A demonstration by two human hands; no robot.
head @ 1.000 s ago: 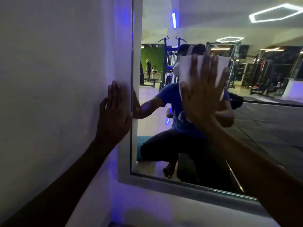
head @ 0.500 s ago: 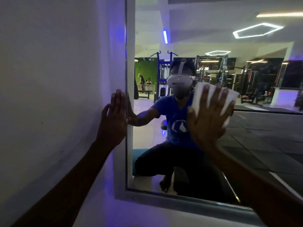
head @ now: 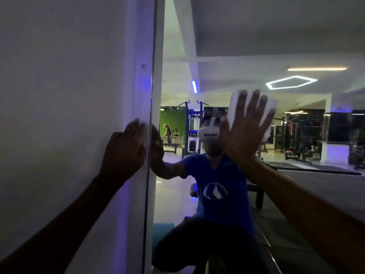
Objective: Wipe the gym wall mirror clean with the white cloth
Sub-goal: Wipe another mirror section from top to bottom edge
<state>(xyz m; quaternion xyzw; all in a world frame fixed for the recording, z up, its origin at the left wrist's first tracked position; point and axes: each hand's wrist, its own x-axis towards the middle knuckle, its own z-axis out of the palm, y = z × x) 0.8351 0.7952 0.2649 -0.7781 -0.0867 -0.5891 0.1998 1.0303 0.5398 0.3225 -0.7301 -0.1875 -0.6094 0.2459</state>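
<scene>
A white cloth (head: 235,107) is pressed flat against the mirror (head: 256,46) by the right hand (head: 245,133).

The right hand is spread open, fingers straight and pointing up, with the cloth pinned between palm and glass; the cloth's top and right edges show past the fingertips. The cloth is held near the mirror's left edge, at mid height. The left hand (head: 123,150) is laid open and flat on the white wall (head: 59,95), its fingertips just beside the mirror's left edge. Gym machines, ceiling lights and a crouching person in a blue shirt are seen reflected in the glass.
</scene>
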